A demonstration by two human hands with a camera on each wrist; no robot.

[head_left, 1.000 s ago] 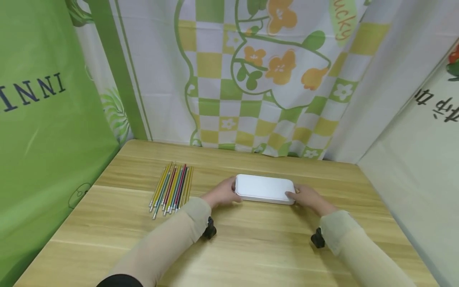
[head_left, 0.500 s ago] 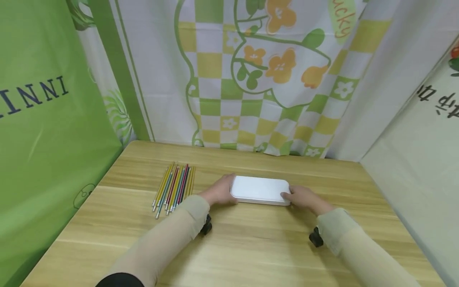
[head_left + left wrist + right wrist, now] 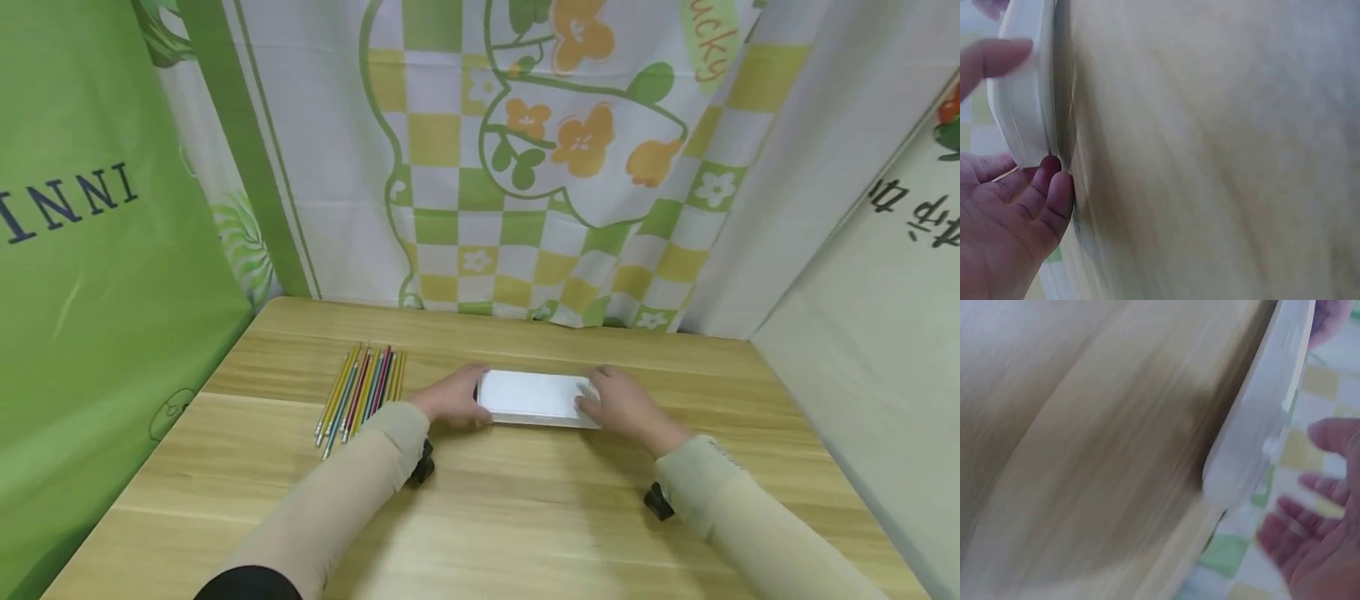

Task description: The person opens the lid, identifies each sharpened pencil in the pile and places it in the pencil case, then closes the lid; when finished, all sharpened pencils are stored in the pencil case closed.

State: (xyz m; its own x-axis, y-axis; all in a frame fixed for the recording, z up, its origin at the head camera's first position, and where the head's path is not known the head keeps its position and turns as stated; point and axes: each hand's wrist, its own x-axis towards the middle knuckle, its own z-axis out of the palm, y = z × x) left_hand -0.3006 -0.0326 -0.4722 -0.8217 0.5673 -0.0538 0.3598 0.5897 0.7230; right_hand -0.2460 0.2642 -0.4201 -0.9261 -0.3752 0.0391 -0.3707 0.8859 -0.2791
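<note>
A white rounded rectangular box (image 3: pixel 532 395) lies on the wooden table between the two hands. My left hand (image 3: pixel 455 398) holds its left end. In the left wrist view, the fingers (image 3: pixel 1044 187) meet the box's lower corner and the thumb (image 3: pixel 1004 55) reaches over its face. My right hand (image 3: pixel 626 408) is at the right end of the box. In the right wrist view its fingers (image 3: pixel 1300 515) are spread and stand apart from the box (image 3: pixel 1260 412). Whether the box can be opened cannot be told from here.
Several pencils (image 3: pixel 360 392) in yellow, red, green and dark colours lie side by side on the table (image 3: pixel 525 517), left of the left hand. A patterned curtain (image 3: pixel 525 208) hangs behind the table's far edge. A green cloth (image 3: pixel 97 292) borders the left side.
The box has slid a little to the left with the left hand on it. My right hand has loosened from the right end, its fingers now spread higher around the far corner.
</note>
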